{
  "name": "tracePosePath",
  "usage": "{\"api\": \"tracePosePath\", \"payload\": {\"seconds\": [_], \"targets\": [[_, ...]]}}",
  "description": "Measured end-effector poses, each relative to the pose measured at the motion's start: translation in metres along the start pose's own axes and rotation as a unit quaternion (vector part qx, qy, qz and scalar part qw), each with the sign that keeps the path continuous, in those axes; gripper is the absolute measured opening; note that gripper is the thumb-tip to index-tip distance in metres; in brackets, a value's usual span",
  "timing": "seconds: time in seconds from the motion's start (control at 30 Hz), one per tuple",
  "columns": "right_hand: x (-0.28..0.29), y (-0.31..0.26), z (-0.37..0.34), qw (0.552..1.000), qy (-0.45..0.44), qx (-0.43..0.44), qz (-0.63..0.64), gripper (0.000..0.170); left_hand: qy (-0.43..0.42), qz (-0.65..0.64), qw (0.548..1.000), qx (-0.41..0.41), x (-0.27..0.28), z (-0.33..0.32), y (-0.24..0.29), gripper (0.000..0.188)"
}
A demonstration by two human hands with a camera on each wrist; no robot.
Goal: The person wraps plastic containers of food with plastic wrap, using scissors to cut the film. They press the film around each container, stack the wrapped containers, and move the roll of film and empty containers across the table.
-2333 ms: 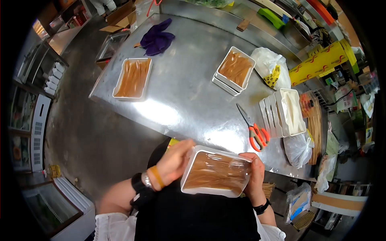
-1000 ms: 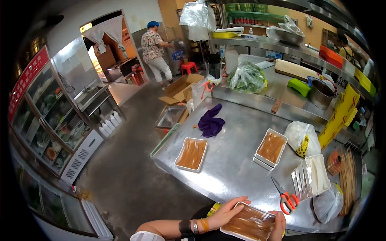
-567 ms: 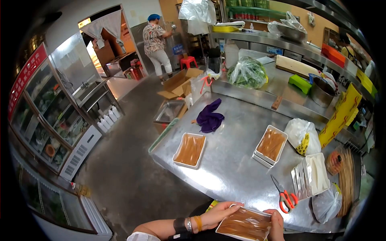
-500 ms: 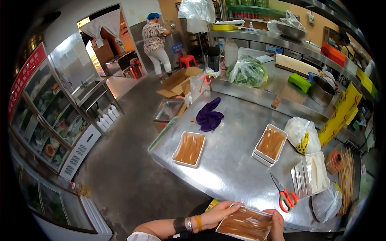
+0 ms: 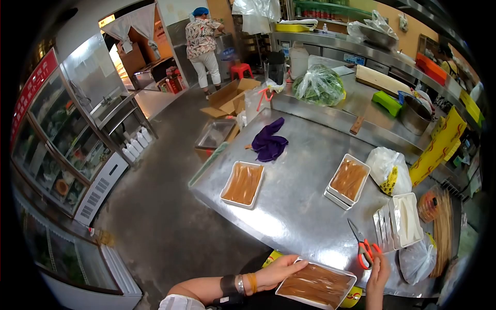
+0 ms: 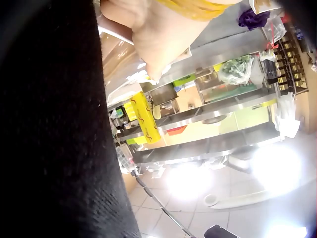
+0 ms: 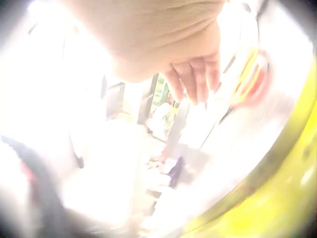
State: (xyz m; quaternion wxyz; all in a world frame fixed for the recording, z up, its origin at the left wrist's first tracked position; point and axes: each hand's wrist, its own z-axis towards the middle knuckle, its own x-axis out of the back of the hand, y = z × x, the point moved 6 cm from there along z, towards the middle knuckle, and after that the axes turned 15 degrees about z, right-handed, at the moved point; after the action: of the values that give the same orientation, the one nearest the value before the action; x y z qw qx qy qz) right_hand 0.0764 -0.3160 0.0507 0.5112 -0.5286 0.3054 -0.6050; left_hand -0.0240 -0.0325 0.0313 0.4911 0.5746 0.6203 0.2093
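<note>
A white tray of flat brown strips under clear film is held at the table's front edge by my left hand, thumb along its upper rim. In the left wrist view, that hand partly covers the tray. My right hand is off the tray, its fingertips right at the orange handles of the scissors, which lie on the steel table. The right wrist view is overexposed; there the right hand's fingers are extended, with the blurred orange handles beyond them.
Similar filled trays stand at the table's left and, stacked, at its back right. A purple cloth lies behind. Tilted white trays, plastic bags and skewers line the right side. Another person stands far back.
My right hand has let go of the tray's right side and moved right to the scissors. My left hand keeps hold of the tray. Earlier, the head view tilted up from the tray toward the room.
</note>
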Motion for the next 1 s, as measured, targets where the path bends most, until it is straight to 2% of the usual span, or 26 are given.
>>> {"api": "tracePosePath", "payload": {"seconds": [0.03,0.07,0.23,0.33,0.43,0.5,0.53,0.57,0.6,0.67,0.7,0.73,0.77,0.83,0.87,0.9,0.93,0.97,1.0], "targets": [[0.004,-0.006,0.009,0.989,0.007,0.054,-0.134,0.025,-0.004,0.001,1.0,0.001,0.0,0.0,-0.001,0.038],[0.004,-0.011,0.012,0.958,0.014,0.105,-0.265,0.022,-0.006,0.002,1.0,0.004,0.0,0.0,-0.002,0.038],[-0.007,0.012,0.012,0.964,-0.05,0.08,-0.246,0.038,0.003,-0.004,1.0,0.0,0.0,-0.001,-0.002,0.038],[-0.005,0.018,0.015,0.956,-0.097,0.036,-0.276,0.046,0.01,-0.015,1.0,-0.013,0.002,0.001,-0.002,0.037],[-0.014,0.009,0.021,0.943,-0.145,0.057,-0.294,0.054,0.009,-0.02,1.0,-0.022,0.001,0.004,0.004,0.035],[-0.02,0.001,0.019,0.948,-0.168,0.047,-0.267,0.053,0.008,-0.014,0.999,-0.029,-0.001,0.005,0.016,0.034],[-0.015,0.013,0.018,0.962,-0.178,0.011,-0.209,0.053,0.025,-0.027,0.998,-0.042,0.0,0.005,0.024,0.03],[-0.01,0.031,0.013,0.974,-0.183,-0.134,-0.011,0.053,0.037,-0.043,0.997,-0.05,0.001,0.007,0.031,0.026],[-0.006,0.039,0.003,0.93,-0.16,-0.274,0.186,0.054,0.042,-0.061,0.996,-0.051,0.0,0.01,0.034,0.023],[0.004,0.042,-0.013,0.883,-0.12,-0.291,0.348,0.068,0.044,-0.057,0.995,-0.07,0.008,0.019,0.043,0.021],[0.007,0.016,-0.021,0.852,-0.091,-0.318,0.406,0.075,0.033,-0.08,0.994,-0.066,0.004,0.024,0.051,0.022],[0.017,0.014,-0.032,0.848,-0.073,-0.319,0.417,0.079,0.038,-0.038,0.994,-0.099,0.01,0.032,0.054,0.024],[0.027,0.007,-0.04,0.845,-0.068,-0.302,0.435,0.076,0.03,0.008,0.993,-0.116,-0.003,0.033,0.073,0.038],[0.053,-0.002,-0.061,0.855,-0.044,-0.306,0.416,0.071,0.018,-0.003,0.992,-0.125,-0.005,0.049,0.082,0.037],[0.07,-0.005,-0.069,0.89,-0.019,-0.288,0.352,0.063,0.016,0.001,0.992,-0.128,-0.007,0.054,0.089,0.037],[0.091,-0.002,-0.079,0.915,-0.007,-0.303,0.267,0.062,0.016,0.01,0.992,-0.126,-0.002,0.063,0.09,0.038],[0.108,-0.013,-0.084,0.964,-0.035,-0.228,0.129,0.064,0.018,0.02,0.992,-0.127,0.006,0.072,0.089,0.038],[0.118,-0.028,-0.09,0.987,-0.065,-0.148,-0.014,0.065,0.021,0.028,0.991,-0.128,0.008,0.08,0.088,0.039],[0.119,-0.042,-0.091,0.983,-0.095,-0.138,-0.072,0.064,0.04,0.048,0.991,-0.12,0.006,0.083,0.09,0.037]]}}
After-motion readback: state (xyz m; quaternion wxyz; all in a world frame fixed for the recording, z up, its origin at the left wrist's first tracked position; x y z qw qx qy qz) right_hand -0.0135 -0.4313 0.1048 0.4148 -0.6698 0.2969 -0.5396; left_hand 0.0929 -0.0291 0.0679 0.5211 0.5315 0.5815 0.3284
